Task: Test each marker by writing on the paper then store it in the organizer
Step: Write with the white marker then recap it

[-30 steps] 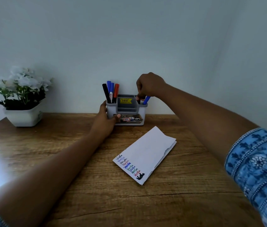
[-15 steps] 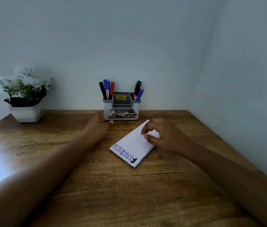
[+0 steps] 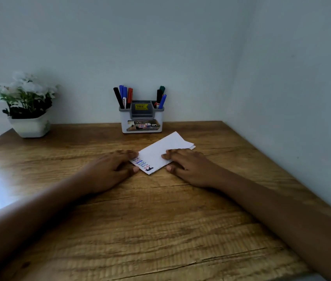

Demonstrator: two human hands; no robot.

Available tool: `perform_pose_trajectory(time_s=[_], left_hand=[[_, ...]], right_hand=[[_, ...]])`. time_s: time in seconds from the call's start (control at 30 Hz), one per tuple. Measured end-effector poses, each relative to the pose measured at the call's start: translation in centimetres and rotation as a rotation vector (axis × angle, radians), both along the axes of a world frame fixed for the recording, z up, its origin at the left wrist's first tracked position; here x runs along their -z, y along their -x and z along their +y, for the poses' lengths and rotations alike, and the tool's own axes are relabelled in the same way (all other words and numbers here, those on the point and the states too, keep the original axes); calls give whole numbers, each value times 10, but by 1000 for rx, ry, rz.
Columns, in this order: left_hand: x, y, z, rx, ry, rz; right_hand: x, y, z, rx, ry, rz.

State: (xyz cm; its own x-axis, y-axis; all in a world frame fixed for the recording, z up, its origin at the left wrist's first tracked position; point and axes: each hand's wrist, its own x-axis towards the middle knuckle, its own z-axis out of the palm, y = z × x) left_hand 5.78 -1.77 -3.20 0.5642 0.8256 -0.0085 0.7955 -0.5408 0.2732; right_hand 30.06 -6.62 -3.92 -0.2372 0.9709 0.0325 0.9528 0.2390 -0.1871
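A folded white paper (image 3: 158, 152) with several coloured written lines along its near left edge lies on the wooden table. My left hand (image 3: 112, 169) rests palm down at the paper's left edge, fingertips touching it. My right hand (image 3: 189, 165) lies on the paper's right part, fingers spread flat. Neither hand holds a marker. The grey and white organizer (image 3: 141, 119) stands at the back against the wall. Several markers (image 3: 124, 96) stand in its left compartment, and more markers (image 3: 160, 97) stand in its right compartment.
A white pot with white flowers (image 3: 27, 106) stands at the back left of the table (image 3: 160, 230). Walls close the back and the right side. Bright glare falls on the table's left edge.
My right hand left the organizer's right compartment and came down onto the paper. My left hand let go of the organizer and moved to the paper's left edge. The view pulled back.
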Motion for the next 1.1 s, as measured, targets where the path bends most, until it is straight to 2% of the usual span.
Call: perform_pose_trajectory(time_s=[0.27, 0.53, 0.73, 1.1], left_hand=[[9, -2, 7, -5, 25, 126], [26, 3, 13, 29, -23, 78], [20, 0, 8, -5, 2, 44], [11, -3, 7, -20, 70, 128]], right_hand=[[4, 0, 8, 6, 71, -52], [11, -4, 6, 34, 79, -85], [6, 2, 5, 119, 103, -23], [-2, 3, 4, 164, 132, 38]])
